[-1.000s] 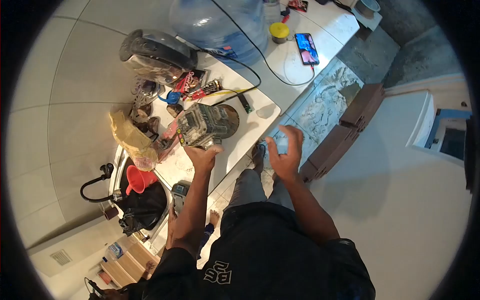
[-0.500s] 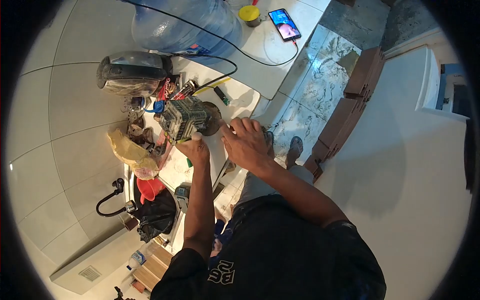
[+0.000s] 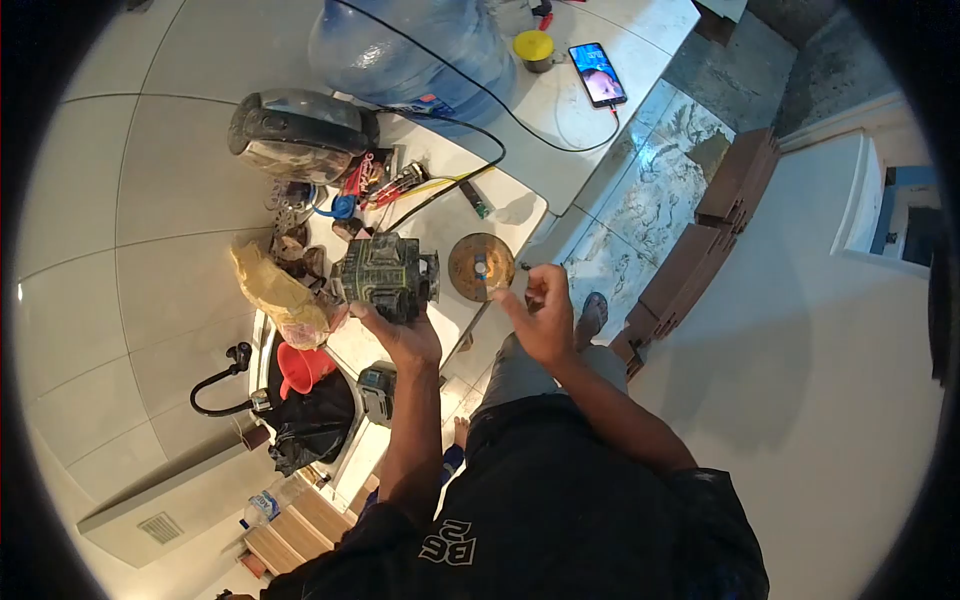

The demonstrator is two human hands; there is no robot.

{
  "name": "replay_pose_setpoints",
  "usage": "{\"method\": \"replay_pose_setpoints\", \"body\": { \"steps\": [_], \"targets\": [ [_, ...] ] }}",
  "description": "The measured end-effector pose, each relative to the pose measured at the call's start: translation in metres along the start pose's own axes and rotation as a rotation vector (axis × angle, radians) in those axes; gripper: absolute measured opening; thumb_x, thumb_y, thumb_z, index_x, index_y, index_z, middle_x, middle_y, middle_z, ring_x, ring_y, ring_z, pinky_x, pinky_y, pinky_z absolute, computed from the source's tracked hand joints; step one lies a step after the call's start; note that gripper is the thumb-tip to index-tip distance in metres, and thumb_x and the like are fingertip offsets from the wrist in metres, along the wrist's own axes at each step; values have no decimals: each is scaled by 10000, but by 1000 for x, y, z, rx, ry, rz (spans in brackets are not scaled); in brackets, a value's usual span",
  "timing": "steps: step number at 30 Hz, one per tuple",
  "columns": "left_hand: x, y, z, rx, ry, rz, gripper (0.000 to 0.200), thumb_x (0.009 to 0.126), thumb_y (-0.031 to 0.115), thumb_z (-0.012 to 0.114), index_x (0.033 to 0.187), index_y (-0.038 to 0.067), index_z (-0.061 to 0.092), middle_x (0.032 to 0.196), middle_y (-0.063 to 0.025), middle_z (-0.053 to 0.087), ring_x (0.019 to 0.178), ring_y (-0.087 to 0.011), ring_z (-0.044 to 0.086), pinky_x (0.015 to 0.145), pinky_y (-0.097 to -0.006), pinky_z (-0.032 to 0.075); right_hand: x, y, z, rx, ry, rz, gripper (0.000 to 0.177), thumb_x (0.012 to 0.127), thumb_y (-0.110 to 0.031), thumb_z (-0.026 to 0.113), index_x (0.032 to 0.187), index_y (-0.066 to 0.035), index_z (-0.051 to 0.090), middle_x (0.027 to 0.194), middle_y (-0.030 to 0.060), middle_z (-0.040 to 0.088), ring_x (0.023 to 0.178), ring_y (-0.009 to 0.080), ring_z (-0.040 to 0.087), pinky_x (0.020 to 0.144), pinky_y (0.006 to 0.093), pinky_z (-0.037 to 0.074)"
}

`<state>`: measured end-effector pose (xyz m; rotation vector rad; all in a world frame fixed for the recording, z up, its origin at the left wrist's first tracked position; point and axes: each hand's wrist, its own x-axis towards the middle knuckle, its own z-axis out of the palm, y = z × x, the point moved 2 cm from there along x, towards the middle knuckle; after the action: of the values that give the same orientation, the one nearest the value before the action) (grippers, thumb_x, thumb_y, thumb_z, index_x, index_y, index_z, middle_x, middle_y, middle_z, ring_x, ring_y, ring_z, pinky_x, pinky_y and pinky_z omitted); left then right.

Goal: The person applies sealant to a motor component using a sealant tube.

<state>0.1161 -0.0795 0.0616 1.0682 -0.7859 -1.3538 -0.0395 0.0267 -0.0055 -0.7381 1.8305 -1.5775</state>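
The left hand (image 3: 412, 342) is closed around the lower side of a blocky, dark green and black device (image 3: 385, 277), held above the white counter (image 3: 440, 215). The right hand (image 3: 543, 322) has its fingers curled, thumb meeting the lower rim of a round, rust-brown disc (image 3: 482, 267); whether it grips the disc cannot be told. The disc is apart from the device, between both hands. Left of the left hand is a crumpled, yellowish bag (image 3: 275, 297); beyond the disc, a narrow green strip (image 3: 474, 199). A grey-green battery-like block (image 3: 377, 392) is just beside the left forearm.
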Motion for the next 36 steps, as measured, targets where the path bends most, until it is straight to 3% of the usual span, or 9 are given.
{"method": "replay_pose_setpoints", "body": {
  "steps": [3,10,19,20,21,23,28,32,36],
  "targets": [
    [-12,10,-4,-57,29,-39,873,939,750,560,1575,184,365,1496,-58,528,1319,-249,573,1063,-456,526,1,20,14,490,-107,262,318,925,-204,820,1043,-29,582,929,61,617,849,142,618,728,289,511],
    [-18,16,-6,-51,54,2,881,916,769,572,1564,197,396,1472,-36,569,1305,-234,590,1017,-418,556,2,28,7,640,-323,417,173,976,-116,716,1065,-39,589,913,55,690,782,126,639,735,287,530],
    [-47,63,42,-281,-80,-25,868,943,806,449,1602,252,332,1547,-36,498,1366,-254,555,1080,-487,539,10,-58,-54,1378,-654,517,232,899,-130,530,1091,-27,611,1284,196,642,1201,297,629,1077,458,488],
    [-55,68,51,-353,-92,-50,869,946,809,435,1604,253,330,1546,-33,500,1365,-254,556,1080,-485,538,12,-83,-55,1398,-689,473,269,873,-174,526,1084,-39,626,1478,264,529,1351,360,553,1143,477,447],
    [-61,71,59,-425,-107,-74,869,948,813,421,1606,253,329,1544,-30,502,1365,-255,557,1081,-484,538,14,-88,-51,1390,-698,454,269,873,-174,526,1084,-39,626,1478,264,529,1351,360,553,1143,477,447],
    [-69,74,74,-489,-83,-71,882,940,823,423,1599,243,338,1532,-35,510,1357,-263,562,1088,-487,532,14,-102,-43,1613,-864,364,259,889,-252,521,1027,-73,647,1624,312,343,1467,499,388,1182,625,358],
    [-75,74,94,-563,-128,-48,900,911,824,491,1559,205,409,1470,-52,561,1295,-277,594,1060,-485,534,0,-101,-33,1713,-783,552,423,966,-290,522,1260,-1,619,1351,198,656,1269,358,608,1137,518,432],
    [-72,73,104,-535,-53,-31,898,922,829,464,1568,209,393,1499,-47,527,1326,-265,559,1047,-466,533,-15,-113,-35,1521,-598,677,469,1043,-390,506,1294,-6,602,1378,190,639,1289,349,592,1120,522,446],
    [-68,70,103,-518,-87,-135,851,936,818,454,1516,194,451,1401,-41,598,1193,-260,641,923,-442,597,-19,-123,-46,1306,-708,452,576,1053,-474,558,1379,-2,503,1370,138,598,1259,281,595,1058,467,488]
  ]
}}
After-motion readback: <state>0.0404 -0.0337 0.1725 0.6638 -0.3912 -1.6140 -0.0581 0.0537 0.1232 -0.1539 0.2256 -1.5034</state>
